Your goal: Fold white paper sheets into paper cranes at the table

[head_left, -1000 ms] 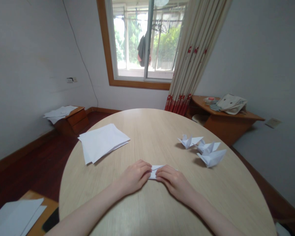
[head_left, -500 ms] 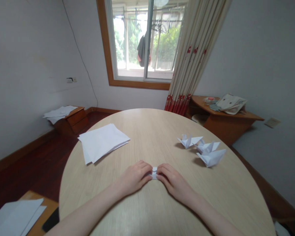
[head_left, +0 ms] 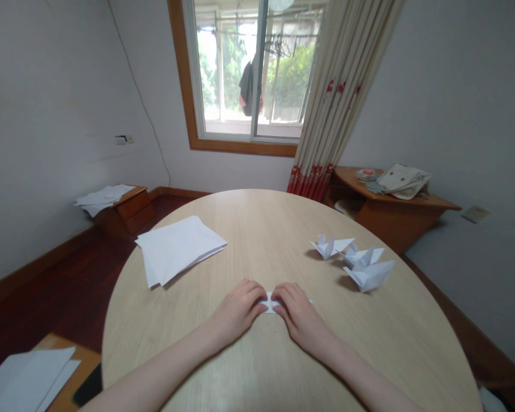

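A small folded piece of white paper [head_left: 269, 296] lies on the round table [head_left: 257, 366] in front of me, mostly covered by my hands. My left hand [head_left: 243, 306] grips its left part, fingers curled over the top and thumb at the near edge. On the other side my right hand [head_left: 296, 312] holds the paper the same way. Only a narrow strip shows between the fingertips, and a small tip sticks out past my right hand. The creases under the fingers are hidden.
Three folded paper birds [head_left: 369, 276] stand close together on the table's right side. A stack of white sheets [head_left: 182, 249] lies at the left. Beyond the table are a corner desk [head_left: 395, 214] with a cloth bag, and more sheets [head_left: 30, 377] at lower left.
My right hand has shifted slightly left and up along the folded paper, and the paper's right tip now shows beyond it. My left hand has hardly moved.
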`<state>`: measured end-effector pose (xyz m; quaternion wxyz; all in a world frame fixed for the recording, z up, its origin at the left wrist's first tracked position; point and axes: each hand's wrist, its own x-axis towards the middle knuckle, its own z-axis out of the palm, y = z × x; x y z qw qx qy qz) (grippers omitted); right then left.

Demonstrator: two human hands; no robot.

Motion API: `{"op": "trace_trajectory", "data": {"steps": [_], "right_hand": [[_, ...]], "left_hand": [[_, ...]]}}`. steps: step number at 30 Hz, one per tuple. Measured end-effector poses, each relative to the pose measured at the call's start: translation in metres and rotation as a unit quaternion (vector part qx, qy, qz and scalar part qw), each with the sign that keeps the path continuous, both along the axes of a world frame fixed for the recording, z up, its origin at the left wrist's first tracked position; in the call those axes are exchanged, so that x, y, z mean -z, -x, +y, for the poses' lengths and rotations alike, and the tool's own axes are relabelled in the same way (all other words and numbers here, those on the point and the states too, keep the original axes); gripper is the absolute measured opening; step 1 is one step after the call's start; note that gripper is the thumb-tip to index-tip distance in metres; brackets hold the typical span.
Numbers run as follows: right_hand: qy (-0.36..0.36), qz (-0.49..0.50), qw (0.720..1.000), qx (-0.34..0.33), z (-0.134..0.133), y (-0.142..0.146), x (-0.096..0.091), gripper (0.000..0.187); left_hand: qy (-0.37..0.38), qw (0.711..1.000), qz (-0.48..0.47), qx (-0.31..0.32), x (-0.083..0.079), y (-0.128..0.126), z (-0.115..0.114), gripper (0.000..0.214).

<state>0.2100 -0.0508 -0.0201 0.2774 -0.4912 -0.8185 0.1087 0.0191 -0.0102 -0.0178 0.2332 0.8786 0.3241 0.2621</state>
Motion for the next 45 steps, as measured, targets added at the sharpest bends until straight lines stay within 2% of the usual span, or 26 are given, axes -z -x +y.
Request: {"op": "trace_trajectory", "data": {"steps": [8, 16, 27, 35, 41, 45], "right_hand": [[0.019, -0.079, 0.996, 0.035, 0.003, -0.003, -0.001, 0.011], [0.06, -0.059, 0.996, 0.041, 0.006, -0.007, -0.006, 0.017], [0.003, 0.062, 0.997, -0.048, 0.008, -0.009, -0.002, 0.019], [-0.021, 0.038, 0.998, -0.052, 0.006, -0.013, 0.0, 0.024], [-0.002, 0.007, 0.998, -0.063, 0.0, -0.013, -0.011, 0.014], [0.004, -0.005, 0.998, -0.065, 0.001, -0.013, -0.012, 0.01]], "left_hand": [[0.022, 1.0, -0.017, 0.015, -0.001, 0.0, 0.004, 0.006], [0.023, 0.998, -0.019, 0.055, -0.002, 0.006, 0.01, 0.009], [-0.081, 0.992, 0.039, 0.087, -0.006, 0.012, 0.011, 0.022], [-0.104, 0.988, 0.073, 0.09, -0.005, 0.013, 0.008, 0.023], [-0.119, 0.986, 0.077, 0.092, -0.006, 0.013, 0.007, 0.021], [-0.116, 0.987, 0.072, 0.089, -0.009, 0.011, 0.006, 0.022]]}}
